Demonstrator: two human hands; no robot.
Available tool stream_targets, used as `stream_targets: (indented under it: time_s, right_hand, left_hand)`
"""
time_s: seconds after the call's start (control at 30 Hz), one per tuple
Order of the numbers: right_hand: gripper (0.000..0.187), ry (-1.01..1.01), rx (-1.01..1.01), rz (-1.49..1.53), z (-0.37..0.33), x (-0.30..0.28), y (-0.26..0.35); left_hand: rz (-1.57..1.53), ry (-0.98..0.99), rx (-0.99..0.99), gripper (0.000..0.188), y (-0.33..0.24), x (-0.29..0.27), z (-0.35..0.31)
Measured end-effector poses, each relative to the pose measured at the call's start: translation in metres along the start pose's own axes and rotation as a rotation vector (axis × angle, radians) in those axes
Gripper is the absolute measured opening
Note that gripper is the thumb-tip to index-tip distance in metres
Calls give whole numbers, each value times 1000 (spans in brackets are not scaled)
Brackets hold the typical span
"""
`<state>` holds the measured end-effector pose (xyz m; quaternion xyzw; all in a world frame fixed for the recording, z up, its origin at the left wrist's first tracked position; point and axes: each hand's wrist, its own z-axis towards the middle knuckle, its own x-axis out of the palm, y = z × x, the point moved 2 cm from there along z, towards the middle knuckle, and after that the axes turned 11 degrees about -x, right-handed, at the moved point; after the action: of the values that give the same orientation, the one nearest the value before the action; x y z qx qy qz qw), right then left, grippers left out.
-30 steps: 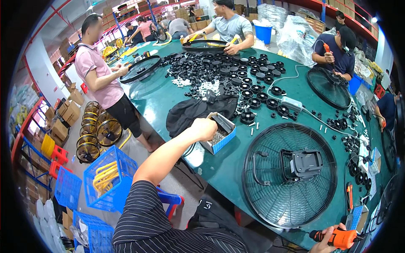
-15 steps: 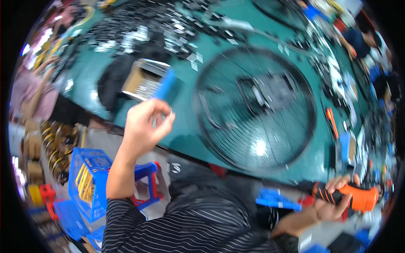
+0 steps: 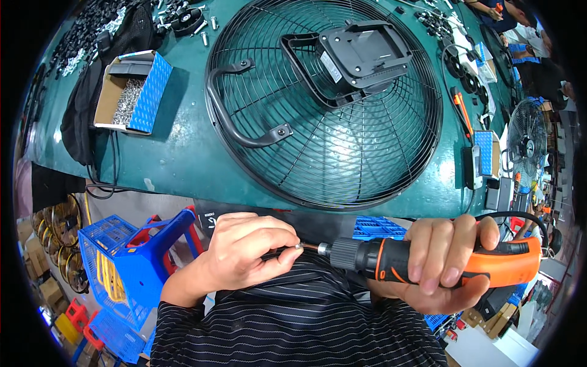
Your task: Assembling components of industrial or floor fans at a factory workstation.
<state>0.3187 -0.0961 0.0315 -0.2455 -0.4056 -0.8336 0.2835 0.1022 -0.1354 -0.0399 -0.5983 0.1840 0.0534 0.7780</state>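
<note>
My right hand [image 3: 445, 260] is wrapped round an orange and black electric screwdriver [image 3: 507, 264], held level with its bit pointing left. Between the thumb and forefinger of my left hand [image 3: 247, 251] is a small screw [image 3: 299, 246], at the tip of the bit. Both hands are in front of my body, below the table's near edge. Beyond them a round black fan grille [image 3: 367, 162] lies on the table. It carries a black motor housing [image 3: 361, 58] and a curved black handle [image 3: 231, 125] fastened at its left side.
An open blue-sided box [image 3: 153, 95] of small screws stands left of the grille on the green table [image 3: 177, 156]. An orange tool [image 3: 463, 113] and a smaller blue box [image 3: 485, 150] lie to its right. A blue plastic stool [image 3: 150, 257] and crate [image 3: 101, 235] stand at lower left.
My left hand has come down from near the screw box to the bit's tip. My right hand has brought the screwdriver inward and left. My view has shifted closer to the grille.
</note>
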Motion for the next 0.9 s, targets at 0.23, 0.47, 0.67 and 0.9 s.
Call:
stream_targets:
  time_s: [0.23,0.47,0.67,0.9]
  right_hand:
    - [42,-36,-25,4,4,-3,-5]
    - [42,4,8,6,5,-4,-9]
    - [45,292,160,119,14,-15,-7]
    - [39,352,89,88,14,-8,-14]
  left_hand:
    - [-2,18,-14,20,7,-1,7]
    - [2,33,-26,21,11,0,8]
    - [0,161,-59,17,12,1,9]
    - [63,45,-24,24,15,3,13]
